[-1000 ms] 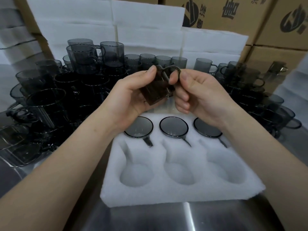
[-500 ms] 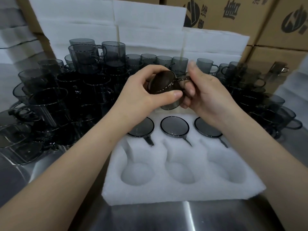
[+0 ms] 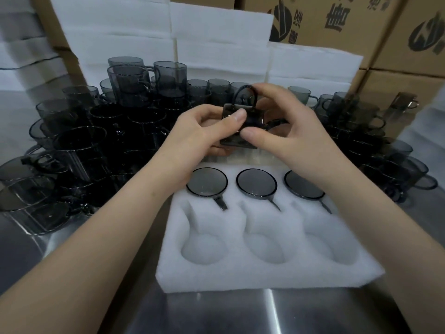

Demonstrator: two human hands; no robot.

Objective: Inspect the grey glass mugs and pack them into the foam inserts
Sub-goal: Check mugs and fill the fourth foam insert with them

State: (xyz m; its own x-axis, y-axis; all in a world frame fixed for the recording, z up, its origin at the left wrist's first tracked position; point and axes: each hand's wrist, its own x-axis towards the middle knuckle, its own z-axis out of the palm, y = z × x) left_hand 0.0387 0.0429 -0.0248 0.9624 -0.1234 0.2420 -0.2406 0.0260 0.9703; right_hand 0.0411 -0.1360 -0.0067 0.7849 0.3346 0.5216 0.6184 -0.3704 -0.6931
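Head view: both hands (image 3: 202, 131) round mug (image 3: 243, 126)

Soft, even overhead light, with no hard shadows. A pale glare streak runs down the steel table (image 3: 274, 309) at 6 o'clock. The hollows of the foam insert (image 3: 265, 280) hold gentle grey shade. The stacked grey glass mugs (image 3: 115, 131) at 9 o'clock merge into a dark mass with thin rim glints. The held mug (image 3: 255, 116) looks slightly soft. Cardboard boxes (image 3: 337, 20) at 1 o'clock lean with wide-angle bending, and the 3 o'clock edge smears.
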